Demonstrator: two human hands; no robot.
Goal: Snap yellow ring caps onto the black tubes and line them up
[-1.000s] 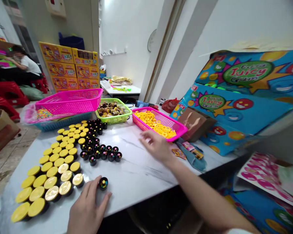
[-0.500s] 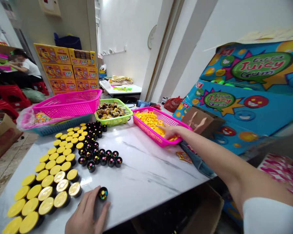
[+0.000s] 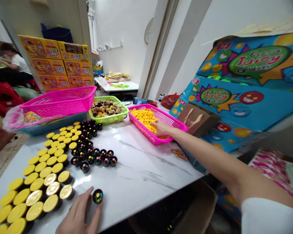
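Note:
My left hand (image 3: 79, 214) rests at the near edge of the white marble table (image 3: 136, 172), thumb and fingers around a small open black jar (image 3: 97, 196) filled with coloured candy. My right hand (image 3: 162, 128) reaches into the pink basket (image 3: 161, 121) of yellow ring lids (image 3: 144, 117), fingers curled down on the lids. Rows of jars with yellow caps (image 3: 39, 175) stand to the left. A cluster of open black jars (image 3: 94, 156) sits behind them.
A green basket (image 3: 109, 110) of small dark and gold parts, a large pink basket (image 3: 60, 100) stacked on a blue one, "Extra Juicy Gum" boxes (image 3: 234, 97) at right, a brown paper bag (image 3: 197, 118). Another person (image 3: 11, 63) sits far left by yellow cartons (image 3: 56, 66).
My right hand has moved from above the table into the pink basket of yellow lids and settled there. My left hand stays on the open jar. The view has shifted slightly.

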